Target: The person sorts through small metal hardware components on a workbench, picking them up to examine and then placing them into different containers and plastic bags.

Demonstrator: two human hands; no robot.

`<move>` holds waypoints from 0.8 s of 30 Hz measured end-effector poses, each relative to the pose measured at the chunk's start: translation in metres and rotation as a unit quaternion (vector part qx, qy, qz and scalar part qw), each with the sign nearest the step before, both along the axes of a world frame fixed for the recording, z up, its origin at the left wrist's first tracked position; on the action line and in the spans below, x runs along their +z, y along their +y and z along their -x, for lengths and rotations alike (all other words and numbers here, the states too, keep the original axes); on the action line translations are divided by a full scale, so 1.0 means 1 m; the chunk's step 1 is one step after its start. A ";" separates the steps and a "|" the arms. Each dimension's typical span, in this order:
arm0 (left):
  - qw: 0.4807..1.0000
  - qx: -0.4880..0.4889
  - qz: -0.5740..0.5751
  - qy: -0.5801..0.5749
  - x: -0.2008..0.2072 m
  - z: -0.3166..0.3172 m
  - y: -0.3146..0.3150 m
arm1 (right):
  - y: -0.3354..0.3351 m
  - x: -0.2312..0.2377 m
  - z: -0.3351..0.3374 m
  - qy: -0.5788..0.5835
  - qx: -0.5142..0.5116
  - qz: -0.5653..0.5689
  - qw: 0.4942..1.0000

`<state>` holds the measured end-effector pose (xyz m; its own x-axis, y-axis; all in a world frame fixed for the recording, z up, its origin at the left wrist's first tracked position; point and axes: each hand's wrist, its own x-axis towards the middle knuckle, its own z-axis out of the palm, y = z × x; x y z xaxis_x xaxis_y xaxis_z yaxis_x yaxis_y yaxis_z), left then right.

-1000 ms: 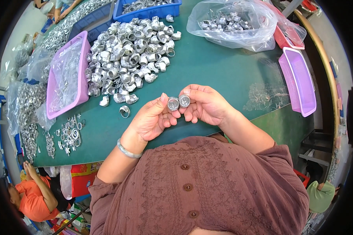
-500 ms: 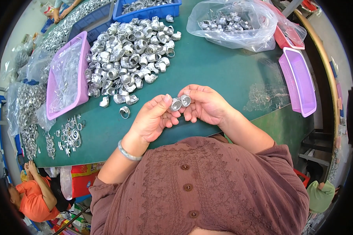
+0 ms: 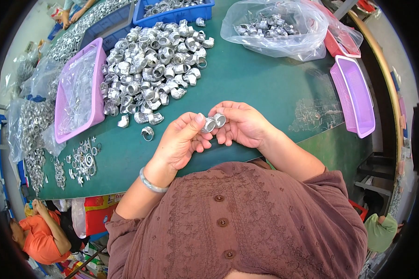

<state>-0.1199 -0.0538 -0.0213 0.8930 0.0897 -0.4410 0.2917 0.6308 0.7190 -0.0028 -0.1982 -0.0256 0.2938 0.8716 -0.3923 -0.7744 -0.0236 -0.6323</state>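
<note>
Two silvery metal rings are held side by side over the near part of the green table. My left hand pinches the left ring between thumb and fingers. In my right hand, thumb and fingers close on the right ring. The rings touch or nearly touch; their openings face up toward me. Beyond my left hand lies a large heap of similar silver rings. One loose ring rests apart from the heap, near my left hand.
A pink-purple basket lined with plastic stands left of the heap, a blue bin behind it. Small silver pieces lie at near left. Far right are a clear bag of rings and a purple basket. An orange-clothed person sits at left.
My hands stay in nearly the same place, with the two rings shifting very slightly between the fingers. At the left, the orange-clothed person's hands have moved a little.
</note>
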 end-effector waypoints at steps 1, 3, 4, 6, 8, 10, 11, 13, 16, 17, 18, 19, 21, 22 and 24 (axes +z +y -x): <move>1.000 0.001 -0.001 0.001 0.000 0.000 0.000 | 0.000 0.000 0.000 -0.001 0.000 0.000 1.000; 1.000 0.002 -0.001 0.002 0.001 0.001 0.000 | 0.000 0.000 0.000 -0.003 0.001 0.001 1.000; 1.000 0.002 -0.001 0.002 0.002 0.001 0.000 | -0.001 0.000 0.000 -0.003 0.001 -0.001 1.000; 1.000 -0.003 -0.012 0.001 0.004 0.001 -0.001 | -0.001 -0.001 0.000 -0.002 0.000 -0.004 1.000; 1.000 -0.006 -0.017 0.000 0.004 0.001 -0.001 | -0.001 -0.001 0.000 0.002 0.003 -0.009 1.000; 1.000 -0.008 -0.015 -0.002 0.003 0.001 -0.001 | -0.001 -0.001 0.000 0.004 0.007 -0.016 1.000; 1.000 -0.008 -0.016 -0.003 0.003 0.001 -0.001 | -0.001 -0.002 0.000 0.004 0.009 -0.020 1.000; 1.000 -0.010 -0.018 -0.003 0.003 0.001 -0.001 | -0.001 -0.003 0.000 0.004 0.011 -0.026 1.000; 1.000 0.000 -0.003 -0.001 0.003 0.001 -0.001 | -0.001 -0.005 0.000 0.001 0.012 -0.029 1.000; 1.000 -0.001 -0.001 0.000 0.003 0.001 0.000 | -0.002 -0.005 -0.001 0.000 0.012 -0.029 0.999; 1.000 -0.002 0.001 0.000 0.003 0.001 0.000 | -0.002 -0.005 -0.001 -0.001 0.012 -0.030 0.999; 1.000 -0.002 0.002 0.001 0.003 0.001 0.000 | -0.002 -0.005 -0.001 0.000 0.012 -0.030 0.999; 1.000 -0.001 0.001 0.003 0.003 0.001 -0.001 | -0.002 -0.006 -0.001 0.001 0.013 -0.030 0.999; 1.000 0.000 0.001 0.004 0.004 0.001 -0.001 | -0.002 -0.006 -0.001 0.001 0.013 -0.030 0.999; 1.000 0.000 -0.002 0.003 0.004 0.000 -0.001 | -0.002 -0.006 -0.001 0.001 0.013 -0.030 0.999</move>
<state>-0.1204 -0.0549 -0.0171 0.8900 0.0915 -0.4467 0.2962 0.6287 0.7190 -0.0019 -0.1999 -0.0316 0.2701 0.9010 -0.3395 -0.7756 -0.0054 -0.6312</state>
